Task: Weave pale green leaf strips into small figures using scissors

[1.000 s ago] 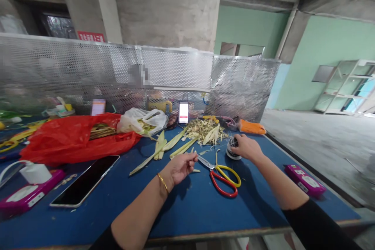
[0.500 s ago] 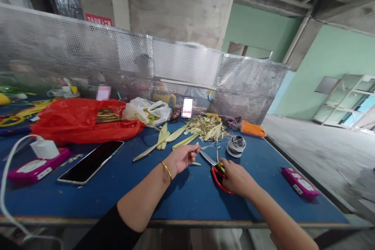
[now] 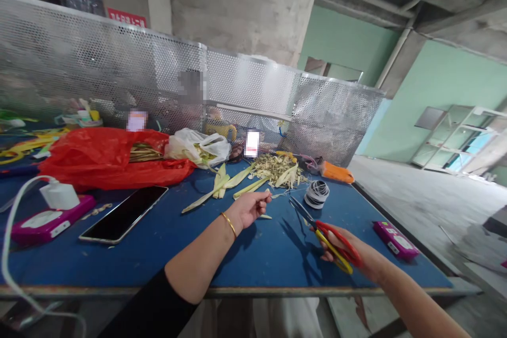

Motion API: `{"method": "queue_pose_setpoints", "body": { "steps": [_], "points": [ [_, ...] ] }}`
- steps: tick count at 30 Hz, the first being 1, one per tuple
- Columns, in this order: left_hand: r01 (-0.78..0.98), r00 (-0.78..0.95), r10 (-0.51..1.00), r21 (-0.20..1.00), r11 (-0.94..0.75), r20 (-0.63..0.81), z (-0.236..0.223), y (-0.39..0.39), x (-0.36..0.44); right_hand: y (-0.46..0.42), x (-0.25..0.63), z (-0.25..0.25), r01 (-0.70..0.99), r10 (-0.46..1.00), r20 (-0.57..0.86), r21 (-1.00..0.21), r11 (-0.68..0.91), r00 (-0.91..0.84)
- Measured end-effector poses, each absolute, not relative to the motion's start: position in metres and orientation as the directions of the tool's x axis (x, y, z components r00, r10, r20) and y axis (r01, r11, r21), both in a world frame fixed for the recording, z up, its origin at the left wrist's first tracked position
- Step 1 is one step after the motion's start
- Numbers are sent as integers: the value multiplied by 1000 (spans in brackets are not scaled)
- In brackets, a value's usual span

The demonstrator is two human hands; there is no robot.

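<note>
My left hand [image 3: 251, 208], with a gold bangle at the wrist, is closed in a pinch over the table. A small pale piece [image 3: 268, 191] shows at its fingertips, too small to name surely. A thin thread [image 3: 291, 190] runs between these fingertips and the grey-and-black thread spool [image 3: 316, 194]. In my right hand [image 3: 348, 248] are scissors [image 3: 336, 243] with red and yellow handles, held above the table with their blades slightly apart and pointing up-left. Pale corn husks [image 3: 219, 190] and a heap of shredded husk [image 3: 273, 169] lie beyond my left hand.
A phone [image 3: 124, 215] and a purple box with a white charger [image 3: 51, 219] lie at left. Behind them are a red plastic bag [image 3: 103, 158] and a white bag [image 3: 198, 149]. Another purple box [image 3: 396, 239] is at right, below an orange object [image 3: 336, 172]. A perforated metal screen [image 3: 253, 82] borders the back.
My right hand has moved right and towards me, lifting the scissors off the table and turning them. My left hand keeps its pinch in almost the same place. The view has shifted slightly.
</note>
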State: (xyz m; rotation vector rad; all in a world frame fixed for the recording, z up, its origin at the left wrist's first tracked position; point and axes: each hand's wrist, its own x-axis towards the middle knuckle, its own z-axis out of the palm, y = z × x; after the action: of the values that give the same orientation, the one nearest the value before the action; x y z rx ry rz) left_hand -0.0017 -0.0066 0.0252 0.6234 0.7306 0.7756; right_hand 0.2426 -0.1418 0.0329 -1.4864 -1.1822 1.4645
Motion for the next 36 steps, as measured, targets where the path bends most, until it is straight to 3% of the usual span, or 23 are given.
{"method": "queue_pose_setpoints", "body": {
  "steps": [3, 8, 19, 21, 23, 26, 30, 36],
  "points": [
    [-390, 494, 798, 733, 557, -344, 26, -6, -2, -140, 241, 34, 48, 940, -321, -947, -317, -114],
    [-379, 490, 801, 744, 550, -342, 27, -7, -2, -120, 225, 35, 51, 935, -355, -934, -354, -15],
    [-393, 478, 827, 769, 503, -296, 30, -7, -6, -84, 209, 30, 357, 976, -181, -909, -213, 122],
    [-416, 469, 842, 773, 478, -268, 32, -5, -9, -93, 214, 33, 522, 993, -71, -846, -108, 90],
    [-440, 460, 854, 773, 457, -243, 33, -4, -13, -108, 222, 39, 718, 999, 32, -697, 4, 26],
    [-475, 453, 866, 764, 436, -213, 35, -4, -19, -136, 242, 48, 875, 999, -7, -482, -35, 36],
    [-494, 481, 860, 757, 428, -173, 38, -9, -20, -165, 266, 58, 929, 987, -130, -344, -137, 98],
    [-475, 504, 849, 769, 427, -160, 39, -11, -19, -163, 255, 54, 975, 981, -179, -196, -106, 70]
  ]
}}
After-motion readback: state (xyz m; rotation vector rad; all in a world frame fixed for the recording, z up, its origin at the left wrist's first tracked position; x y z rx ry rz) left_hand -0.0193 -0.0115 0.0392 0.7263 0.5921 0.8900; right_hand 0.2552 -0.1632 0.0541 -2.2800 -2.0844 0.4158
